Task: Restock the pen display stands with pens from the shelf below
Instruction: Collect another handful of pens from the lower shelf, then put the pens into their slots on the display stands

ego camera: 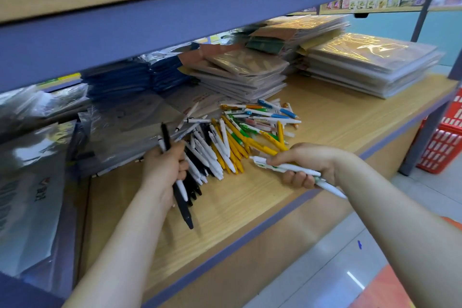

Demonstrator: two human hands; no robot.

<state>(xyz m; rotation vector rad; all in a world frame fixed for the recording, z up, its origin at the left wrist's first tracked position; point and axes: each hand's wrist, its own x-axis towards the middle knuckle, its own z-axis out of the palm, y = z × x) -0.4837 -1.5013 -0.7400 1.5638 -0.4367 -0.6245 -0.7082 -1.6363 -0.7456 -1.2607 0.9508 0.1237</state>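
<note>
A loose pile of pens (240,130), white, yellow, black, green and blue, lies on the low wooden shelf (325,117). My left hand (162,165) grips a small bunch of black and white pens (181,197) upright at the pile's left edge. My right hand (305,162) holds a few white pens (295,169) lying sideways, just in front of the pile near the shelf's front edge. No pen display stand is in view.
Stacks of wrapped notebooks (245,75) and plastic-sleeved pads (372,62) fill the back of the shelf. Dark plastic packets (37,157) crowd the left. An upper shelf beam (175,7) hangs close overhead. A red basket (442,142) stands on the floor at right.
</note>
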